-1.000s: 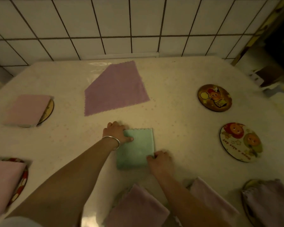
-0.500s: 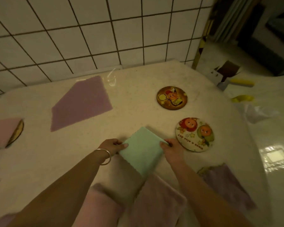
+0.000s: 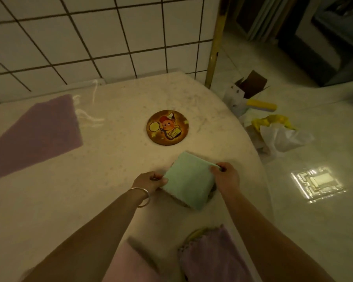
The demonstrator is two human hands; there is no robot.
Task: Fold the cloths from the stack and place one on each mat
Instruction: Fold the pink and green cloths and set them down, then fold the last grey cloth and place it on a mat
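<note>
A folded mint-green cloth (image 3: 189, 179) lies over a round mat, of which only a thin edge (image 3: 212, 194) peeks out at its right. My left hand (image 3: 150, 181) pinches the cloth's left corner; a bangle circles that wrist. My right hand (image 3: 224, 177) pinches its right corner. Beyond them sits a bare round cartoon mat (image 3: 168, 127). A flat purple cloth (image 3: 36, 135) lies spread at the left. A folded purple cloth (image 3: 212, 257) covers another mat near the bottom edge, and a folded pink cloth (image 3: 130, 265) lies beside it.
The pale table (image 3: 110, 159) curves away on the right, its edge close to my right hand. A tiled wall (image 3: 90, 37) stands behind it. On the floor at the right lie a cardboard box (image 3: 247, 86), a yellow item (image 3: 262, 104) and plastic bags (image 3: 281, 135).
Both hands carried the green cloth to the right and set it over the cartoon mat with two faces, which is now covered. The view swung right.
</note>
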